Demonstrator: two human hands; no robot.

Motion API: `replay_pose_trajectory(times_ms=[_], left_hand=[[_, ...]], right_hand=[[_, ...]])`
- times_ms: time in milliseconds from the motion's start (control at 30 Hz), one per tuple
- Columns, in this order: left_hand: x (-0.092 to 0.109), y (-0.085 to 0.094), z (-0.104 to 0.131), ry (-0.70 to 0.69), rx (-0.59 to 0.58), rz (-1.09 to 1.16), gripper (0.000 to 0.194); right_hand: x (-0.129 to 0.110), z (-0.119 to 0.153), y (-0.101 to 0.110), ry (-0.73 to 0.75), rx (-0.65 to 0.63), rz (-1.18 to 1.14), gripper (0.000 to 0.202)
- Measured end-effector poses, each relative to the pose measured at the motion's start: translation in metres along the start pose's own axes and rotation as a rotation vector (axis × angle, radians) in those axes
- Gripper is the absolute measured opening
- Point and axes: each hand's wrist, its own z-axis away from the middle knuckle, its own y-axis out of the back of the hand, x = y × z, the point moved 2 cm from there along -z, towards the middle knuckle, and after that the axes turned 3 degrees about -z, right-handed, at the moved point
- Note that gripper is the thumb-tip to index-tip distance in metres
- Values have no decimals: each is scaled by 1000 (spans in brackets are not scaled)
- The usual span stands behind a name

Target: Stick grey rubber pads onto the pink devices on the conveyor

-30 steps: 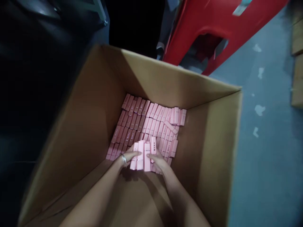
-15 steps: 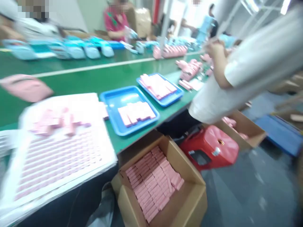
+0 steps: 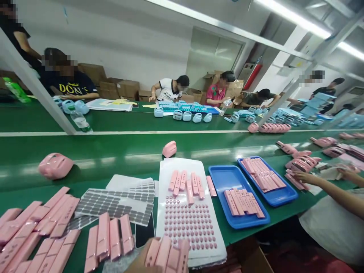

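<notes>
My left hand (image 3: pixel 140 261) comes in at the bottom middle, closed around a bunch of several long pink plastic pieces (image 3: pixel 168 254). They stand over the near edge of a white sheet (image 3: pixel 196 259) covered in rows of small pink round dots. More loose pink pieces (image 3: pixel 189 192) lie on the far part of that sheet. To the left of my hand, several pink pieces (image 3: pixel 103 235) rest in a group, with a larger heap (image 3: pixel 40 227) farther left. My right hand is out of sight.
Two blue trays (image 3: pixel 220 182) (image 3: pixel 287 197) on the right hold pink pieces. Grey-patterned sheets (image 3: pixel 113 201) and a dark phone-like slab (image 3: pixel 144 235) lie left of the dotted sheet. Pink housings (image 3: pixel 55 166) sit behind. A co-worker's arm (image 3: pixel 321 184) reaches in from the right.
The view has swung left and up from the floor box, which is now mostly out of frame. My left hand, holding pink pieces, has come into view.
</notes>
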Motion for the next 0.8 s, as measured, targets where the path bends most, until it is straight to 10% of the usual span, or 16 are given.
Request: replay_pose_trajectory(times_ms=[167,333,500,800], left_hand=[[97,19,-83,-207,-37,-53,72],[153,3,-167,-258,98,-182,51],[153,-8,-206,-163,279,-390,42],[135,-15,-210,42,528,-818,84]], right_hand=[[-54,-60,-43,90,43,-23,71],[-118,-144,-43,167,142,215,65],[-142,-187,-38,160,256,569,65],[-138,-201,-36,238,267,1015,65]])
